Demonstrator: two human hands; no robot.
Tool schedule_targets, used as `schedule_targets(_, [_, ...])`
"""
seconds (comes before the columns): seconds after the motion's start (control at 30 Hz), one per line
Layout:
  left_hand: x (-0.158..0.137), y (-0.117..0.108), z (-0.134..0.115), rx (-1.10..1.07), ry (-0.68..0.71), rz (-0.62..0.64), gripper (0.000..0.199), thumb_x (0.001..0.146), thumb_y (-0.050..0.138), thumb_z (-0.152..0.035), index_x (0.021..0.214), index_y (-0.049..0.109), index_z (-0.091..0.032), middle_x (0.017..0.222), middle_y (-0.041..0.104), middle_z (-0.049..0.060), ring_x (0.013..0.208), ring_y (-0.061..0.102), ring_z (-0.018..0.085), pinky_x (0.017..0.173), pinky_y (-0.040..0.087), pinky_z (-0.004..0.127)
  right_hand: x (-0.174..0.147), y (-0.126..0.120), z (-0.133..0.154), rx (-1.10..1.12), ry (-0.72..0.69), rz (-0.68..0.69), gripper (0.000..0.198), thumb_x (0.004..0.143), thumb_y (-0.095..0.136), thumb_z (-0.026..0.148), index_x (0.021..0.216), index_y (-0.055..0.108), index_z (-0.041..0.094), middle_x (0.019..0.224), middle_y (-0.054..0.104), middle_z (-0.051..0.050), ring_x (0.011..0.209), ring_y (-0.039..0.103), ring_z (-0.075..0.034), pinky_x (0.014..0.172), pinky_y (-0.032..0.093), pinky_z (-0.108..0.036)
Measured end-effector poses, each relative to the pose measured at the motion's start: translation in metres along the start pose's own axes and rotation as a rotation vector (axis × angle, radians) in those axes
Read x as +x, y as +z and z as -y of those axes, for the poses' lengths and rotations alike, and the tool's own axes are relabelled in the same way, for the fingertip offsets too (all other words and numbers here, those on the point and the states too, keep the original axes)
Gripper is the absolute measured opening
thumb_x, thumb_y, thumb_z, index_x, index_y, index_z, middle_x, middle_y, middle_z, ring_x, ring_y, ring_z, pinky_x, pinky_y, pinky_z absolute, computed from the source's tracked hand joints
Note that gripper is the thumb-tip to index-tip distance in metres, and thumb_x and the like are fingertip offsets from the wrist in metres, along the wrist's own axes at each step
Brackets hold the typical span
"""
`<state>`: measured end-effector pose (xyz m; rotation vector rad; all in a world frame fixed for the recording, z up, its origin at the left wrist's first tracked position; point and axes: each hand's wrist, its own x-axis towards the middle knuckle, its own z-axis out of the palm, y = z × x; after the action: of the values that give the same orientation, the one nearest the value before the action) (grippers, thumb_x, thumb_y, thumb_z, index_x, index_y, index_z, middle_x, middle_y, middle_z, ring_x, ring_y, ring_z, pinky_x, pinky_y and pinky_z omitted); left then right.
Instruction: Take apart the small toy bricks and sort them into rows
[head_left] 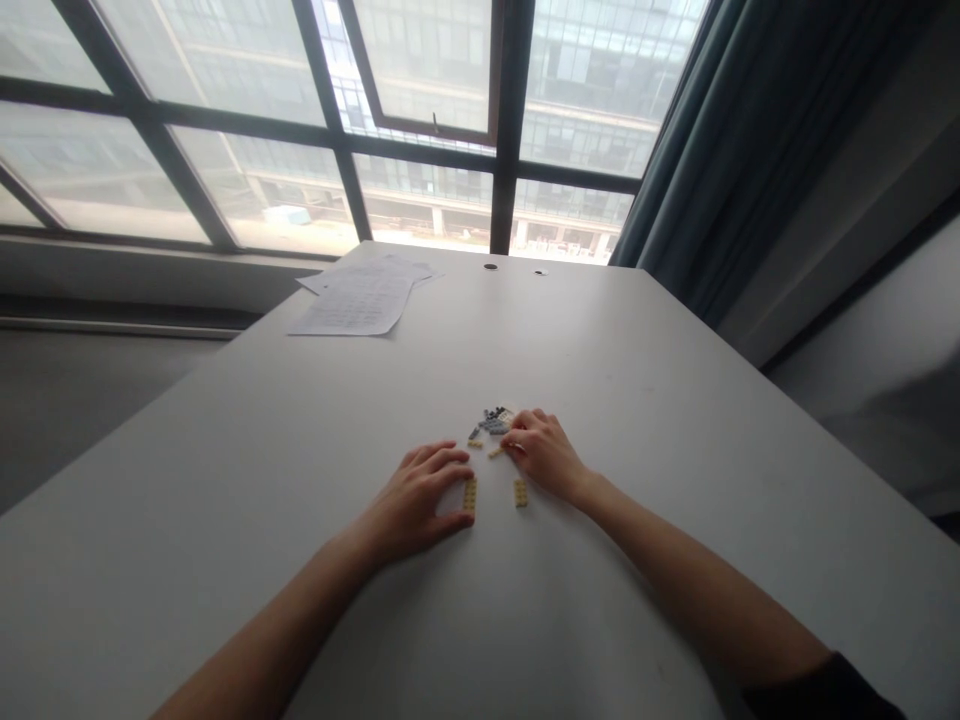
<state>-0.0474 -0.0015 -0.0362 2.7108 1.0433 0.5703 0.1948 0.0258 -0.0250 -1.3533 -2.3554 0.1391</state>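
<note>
My left hand point(424, 500) rests on the table with its thumb and fingers closed on the two ends of a tan building brick point(470, 496). To the right, my right hand point(541, 448) pinches a small thin tan piece point(495, 453) at the near edge of a pile of loose bricks point(493, 423). Grey, black and pale pieces make up the pile, partly hidden behind the right fingers. A second tan brick point(520, 492) lies alone just below the right hand. One more small tan piece point(475, 443) lies between the left fingertips and the pile.
Printed sheets of paper point(352, 305) lie at the far left of the white table point(585, 340). Two small round fittings, one dark point(490, 267), sit near the far edge. Beyond stand large windows point(427, 70) and a blue-grey curtain point(720, 150) on the right.
</note>
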Motion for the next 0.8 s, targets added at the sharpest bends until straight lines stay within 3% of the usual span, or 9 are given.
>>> schedule_targets(0.13, [0.001, 0.000, -0.001, 0.004, -0.005, -0.078, 0.047, 0.077, 0.068, -0.049, 0.115, 0.059, -0.022, 0.124, 0.060, 0.010, 0.123, 0.047, 0.031, 0.101, 0.037, 0.049, -0.003, 0.000, 0.003, -0.023, -0.020, -0.007, 0.012, 0.088, 0.059, 0.018, 0.083, 0.069, 0.020, 0.097, 0.063, -0.006, 0.096, 0.051, -0.021, 0.084, 0.038, -0.036])
schedule_targets(0.33, [0.008, 0.000, -0.019, -0.050, 0.038, -0.406, 0.026, 0.086, 0.061, -0.028, 0.112, 0.061, -0.021, 0.103, 0.068, 0.007, 0.095, 0.060, 0.019, 0.086, 0.048, 0.036, -0.021, -0.012, 0.027, 0.221, -0.015, -0.094, 0.008, 0.090, 0.057, 0.019, 0.089, 0.065, 0.021, 0.097, 0.065, -0.005, 0.097, 0.052, -0.021, 0.088, 0.037, -0.036])
schedule_targets(0.5, [0.009, 0.000, -0.034, -0.169, 0.123, -0.451, 0.017, 0.087, 0.058, -0.017, 0.102, 0.064, -0.022, 0.087, 0.070, 0.004, 0.080, 0.062, 0.015, 0.074, 0.052, 0.029, -0.033, -0.012, 0.047, 0.358, -0.007, -0.119, 0.008, 0.090, 0.055, 0.019, 0.089, 0.063, 0.021, 0.086, 0.067, -0.002, 0.089, 0.056, -0.019, 0.086, 0.038, -0.035])
schedule_targets(0.7, [0.008, 0.000, -0.038, -0.221, 0.091, -0.559, 0.014, 0.085, 0.061, -0.016, 0.097, 0.066, -0.021, 0.083, 0.070, 0.004, 0.077, 0.065, 0.014, 0.070, 0.054, 0.026, -0.035, -0.006, 0.047, 0.466, 0.000, -0.259, 0.005, 0.088, 0.060, 0.025, 0.087, 0.064, 0.022, 0.080, 0.066, -0.002, 0.082, 0.057, -0.018, 0.079, 0.044, -0.031])
schedule_targets(0.8, [0.006, -0.001, -0.039, -0.198, 0.156, -0.592, 0.014, 0.082, 0.063, -0.012, 0.093, 0.065, -0.022, 0.084, 0.071, 0.003, 0.080, 0.065, 0.015, 0.072, 0.054, 0.028, -0.037, -0.005, 0.047, 0.486, -0.035, -0.322, 0.007, 0.089, 0.059, 0.023, 0.084, 0.064, 0.022, 0.084, 0.066, -0.002, 0.085, 0.057, -0.018, 0.081, 0.045, -0.032])
